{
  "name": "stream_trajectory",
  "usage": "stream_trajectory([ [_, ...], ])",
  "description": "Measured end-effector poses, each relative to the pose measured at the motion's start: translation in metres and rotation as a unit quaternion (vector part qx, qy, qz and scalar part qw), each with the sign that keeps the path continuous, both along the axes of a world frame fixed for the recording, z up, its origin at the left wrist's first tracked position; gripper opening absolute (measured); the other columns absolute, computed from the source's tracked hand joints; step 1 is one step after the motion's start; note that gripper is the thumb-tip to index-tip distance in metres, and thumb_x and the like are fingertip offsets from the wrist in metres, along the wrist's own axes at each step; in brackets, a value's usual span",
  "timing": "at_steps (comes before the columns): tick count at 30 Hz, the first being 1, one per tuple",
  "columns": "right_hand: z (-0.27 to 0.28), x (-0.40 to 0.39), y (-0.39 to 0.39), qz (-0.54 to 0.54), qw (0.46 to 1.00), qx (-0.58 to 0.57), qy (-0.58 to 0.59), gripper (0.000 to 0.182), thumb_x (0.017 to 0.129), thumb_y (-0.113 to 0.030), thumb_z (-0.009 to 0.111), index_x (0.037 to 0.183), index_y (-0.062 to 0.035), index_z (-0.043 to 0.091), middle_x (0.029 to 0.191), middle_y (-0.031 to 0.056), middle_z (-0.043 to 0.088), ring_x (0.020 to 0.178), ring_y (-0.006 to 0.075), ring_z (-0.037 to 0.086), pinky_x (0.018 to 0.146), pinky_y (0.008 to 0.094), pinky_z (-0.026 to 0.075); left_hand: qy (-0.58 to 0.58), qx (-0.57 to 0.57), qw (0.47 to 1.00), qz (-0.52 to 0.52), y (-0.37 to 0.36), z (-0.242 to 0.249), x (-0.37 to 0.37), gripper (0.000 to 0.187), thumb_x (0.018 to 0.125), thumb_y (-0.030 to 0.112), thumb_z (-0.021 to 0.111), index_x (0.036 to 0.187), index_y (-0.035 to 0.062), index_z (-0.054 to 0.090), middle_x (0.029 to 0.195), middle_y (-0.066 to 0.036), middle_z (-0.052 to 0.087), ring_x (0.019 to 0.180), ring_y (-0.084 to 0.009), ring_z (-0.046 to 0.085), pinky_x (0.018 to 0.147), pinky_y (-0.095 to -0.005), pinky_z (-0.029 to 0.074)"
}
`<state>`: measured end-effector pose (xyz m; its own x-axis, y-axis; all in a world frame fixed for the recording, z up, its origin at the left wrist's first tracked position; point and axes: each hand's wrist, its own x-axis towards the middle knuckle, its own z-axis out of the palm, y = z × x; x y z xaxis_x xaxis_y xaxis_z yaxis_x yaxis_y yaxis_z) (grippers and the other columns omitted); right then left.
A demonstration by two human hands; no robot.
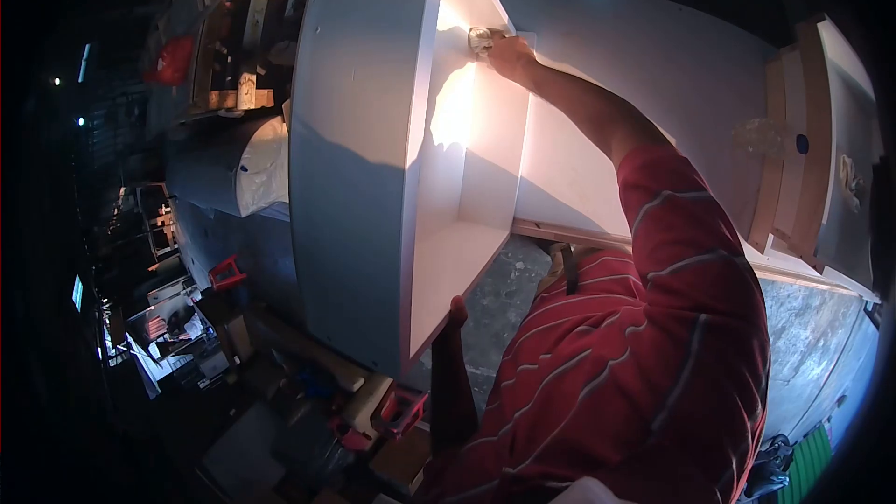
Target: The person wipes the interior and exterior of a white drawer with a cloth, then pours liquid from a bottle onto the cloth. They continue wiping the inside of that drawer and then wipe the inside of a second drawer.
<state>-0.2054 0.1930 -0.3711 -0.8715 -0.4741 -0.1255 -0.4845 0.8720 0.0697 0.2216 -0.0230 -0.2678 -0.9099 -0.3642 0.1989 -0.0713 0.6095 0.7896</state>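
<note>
We are facing a white cabinet [359, 140], its long edge running from 12 down toward 6 o'clock and its hollow opening toward 3. A broad pale panel [635, 56] is spreading at 1 to 2 o'clock, and a patch of grey floor [504, 285] is giving some room between the cabinet's lower end and our striped red shirt [607, 364]. At 10 to 11, a crate-like wooden frame [233, 98] is enclosing dark, jumbled pieces; near 3, a white-edged box [845, 61] is holding a crumpled pale scrap [848, 181]. Our right hand [511, 56], past 12, is curling closed around a pale wad [481, 41], which is sitting at its fingertips against the cabinet's inner wall. Our left hand [455, 314], at 6, is raising its thumb beside the lower edge; its fingers are hiding, so we are unable to tell their spread or grip.
</note>
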Motion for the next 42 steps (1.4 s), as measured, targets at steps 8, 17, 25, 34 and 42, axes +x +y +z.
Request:
stream_trajectory([
  [8, -0.042, -0.016, 0.101, -0.21, 0.919, -0.313, 0.118, 0.022, 0.084, -0.019, 0.05, 0.088, -0.0043, 0.066, 0.084, 0.0158, 0.063, 0.073, 0.0313, 0.066, 0.062, 0.0412, 0.054, -0.001, 0.005, 1.0, 0.011, 0.003, 0.0, 0.002, 0.079, 0.074, 0.041, 0.07, 0.13, 0.0012, 0.032, 0.125, -0.017, 0.044, 0.114, -0.0295, 0.046, 0.096, -0.0413, 0.04],
  [17, -0.059, 0.001, 0.061, -0.003, 0.91, -0.313, 0.272, 0.021, 0.08, -0.025, 0.055, 0.098, -0.0155, 0.062, 0.091, 0.0103, 0.064, 0.08, 0.0296, 0.065, 0.07, 0.0403, 0.053, -0.001, -0.001, 1.0, 0.01, 0.005, 0.001, -0.003, 0.08, 0.074, 0.042, 0.071, 0.13, 0.001, 0.032, 0.124, -0.017, 0.044, 0.114, -0.0295, 0.046, 0.095, -0.0413, 0.04],
  [25, 0.019, 0.026, 0.041, -0.14, 0.935, -0.319, 0.073, 0.024, 0.078, -0.019, 0.055, 0.1, -0.009, 0.051, 0.082, 0.0149, 0.064, 0.075, 0.0317, 0.065, 0.068, 0.0444, 0.051, 0.0, -0.004, 1.0, 0.019, 0.005, 0.001, -0.003, 0.081, 0.073, 0.042, 0.071, 0.13, 0.0007, 0.032, 0.124, -0.017, 0.044, 0.113, -0.0294, 0.046, 0.095, -0.0413, 0.04],
  [34, -0.026, -0.001, -0.009, -0.033, 0.996, -0.081, -0.001, 0.027, 0.085, -0.021, 0.049, 0.104, -0.0033, 0.058, 0.11, 0.018, 0.054, 0.086, 0.0285, 0.061, 0.072, 0.0381, 0.051, -0.005, -0.006, 1.0, 0.022, 0.007, 0.002, 0.001, 0.081, 0.073, 0.042, 0.072, 0.13, 0.0004, 0.032, 0.124, -0.018, 0.044, 0.113, -0.0294, 0.047, 0.095, -0.0414, 0.04],
  [42, 0.011, 0.029, -0.006, -0.019, 0.934, -0.349, 0.08, 0.022, 0.084, -0.02, 0.053, 0.097, -0.0042, 0.061, 0.105, 0.0178, 0.054, 0.1, 0.0268, 0.056, 0.081, 0.0385, 0.048, -0.006, 0.0, 1.0, 0.03, 0.01, 0.0, 0.003, 0.082, 0.072, 0.042, 0.073, 0.13, 0.0001, 0.032, 0.124, -0.018, 0.044, 0.113, -0.0293, 0.047, 0.095, -0.0414, 0.041],
])
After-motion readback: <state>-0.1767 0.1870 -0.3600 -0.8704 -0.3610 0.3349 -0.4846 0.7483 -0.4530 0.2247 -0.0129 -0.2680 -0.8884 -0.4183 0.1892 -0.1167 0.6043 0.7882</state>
